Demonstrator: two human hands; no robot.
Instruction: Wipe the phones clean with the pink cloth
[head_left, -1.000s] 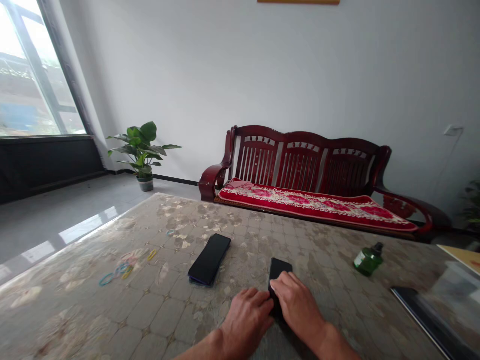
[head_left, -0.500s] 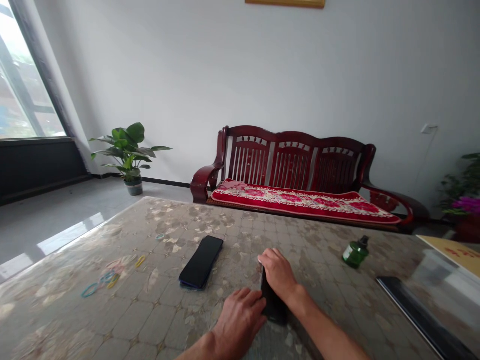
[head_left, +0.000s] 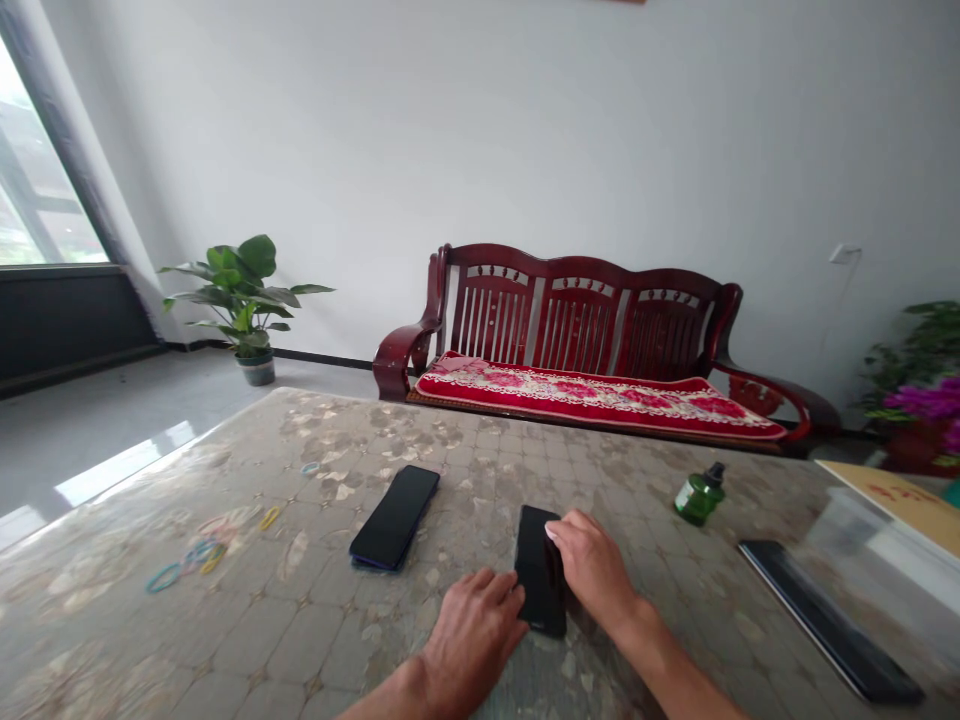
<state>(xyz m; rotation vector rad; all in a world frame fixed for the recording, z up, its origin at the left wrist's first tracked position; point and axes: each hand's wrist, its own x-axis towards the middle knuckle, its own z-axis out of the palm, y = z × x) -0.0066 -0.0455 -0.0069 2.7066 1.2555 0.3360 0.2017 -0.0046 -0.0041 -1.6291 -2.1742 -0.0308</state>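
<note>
A black smartphone [head_left: 538, 580] lies screen up on the table in front of me. My left hand [head_left: 480, 625] holds its lower left edge, with the fingers bent and the thumb mostly hidden. At the phone's upper right edge, my right hand [head_left: 592, 560] has its fingers pressed together over the screen. A small whitish spot shows at those fingertips; whether it is a nail or something held I cannot tell. To the left lies another dark smartphone [head_left: 395, 518], with a bluish edge beneath it.
Coloured loops [head_left: 199, 560] lie at the left on the patterned tablecloth [head_left: 262, 640]. A green bottle [head_left: 700, 495], a long black object [head_left: 825, 620] and a clear plastic box [head_left: 877, 560] are at the right. A wooden bench [head_left: 577, 310] stands behind the table.
My right hand has moved from the phone's upper left side across to its right edge, uncovering the screen. My left hand stays at the lower left edge. The view has shifted slightly.
</note>
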